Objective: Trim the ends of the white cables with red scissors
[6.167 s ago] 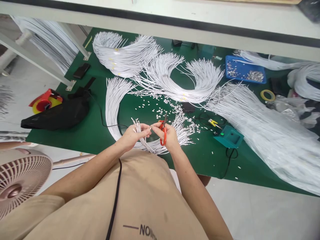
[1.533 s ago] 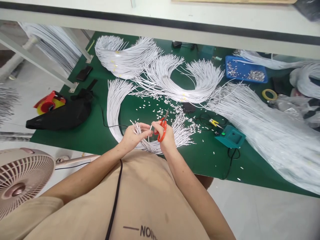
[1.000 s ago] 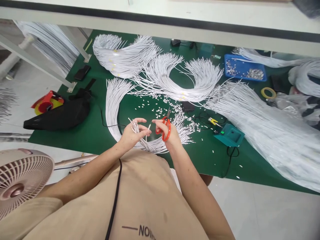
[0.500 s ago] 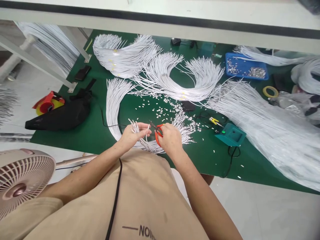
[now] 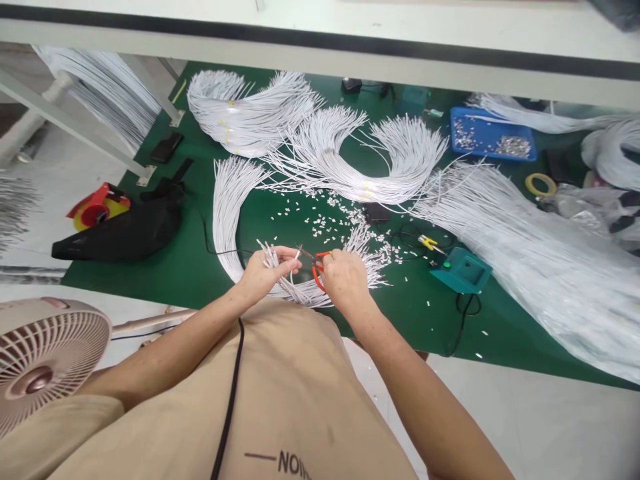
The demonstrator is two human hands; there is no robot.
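Note:
Several white wires (image 5: 270, 256) are gripped in my left hand (image 5: 261, 273), near the table's front edge. One wire end sticks up between its thumb and fingertips. Just to the right, my right hand (image 5: 345, 277) is closed on red-handled pliers (image 5: 319, 272), whose dark jaws point left at that wire end. Whether the jaws touch the wire is too small to tell. Under both hands curves a bundle of white wires (image 5: 225, 213), with its right ends fanned out beside my right hand. Small whitish pieces (image 5: 325, 223) lie scattered on the green table (image 5: 170, 277) beyond the hands.
More wire bundles (image 5: 255, 117) lie at the back, and a plastic-covered one (image 5: 550, 267) at the right. A blue tray (image 5: 493, 152) holds small parts. A green device (image 5: 463, 270) stands at right, a red tape dispenser (image 5: 100, 207) and black bag (image 5: 120, 230) at left, a fan (image 5: 50, 360) nearer.
My right hand and the pliers have shifted slightly to the right, and the handles look turned a little. My left hand is almost where it was, with the wires still in it.

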